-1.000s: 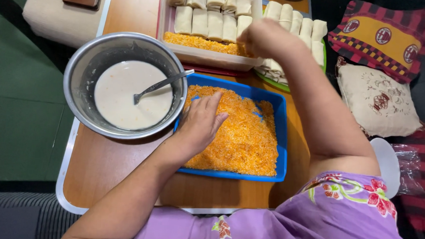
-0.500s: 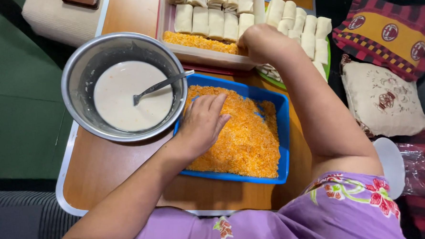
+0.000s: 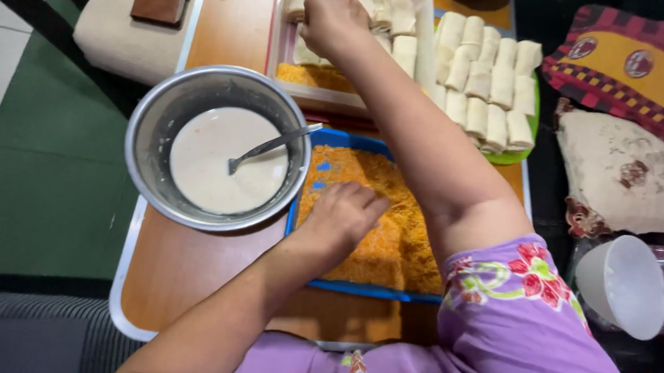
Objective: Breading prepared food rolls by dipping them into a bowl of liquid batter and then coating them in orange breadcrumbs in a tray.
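Orange crumbs (image 3: 389, 234) under left hand (image 3: 342, 217), unchanged

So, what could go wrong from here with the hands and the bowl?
The spoon sticks out over the rim of the metal bowl, close to the left hand resting on the orange crumbs; a bump may tip batter out. The right hand reaches across to the white rolls in the clear tray, so the forearm may drag over the crumbs.
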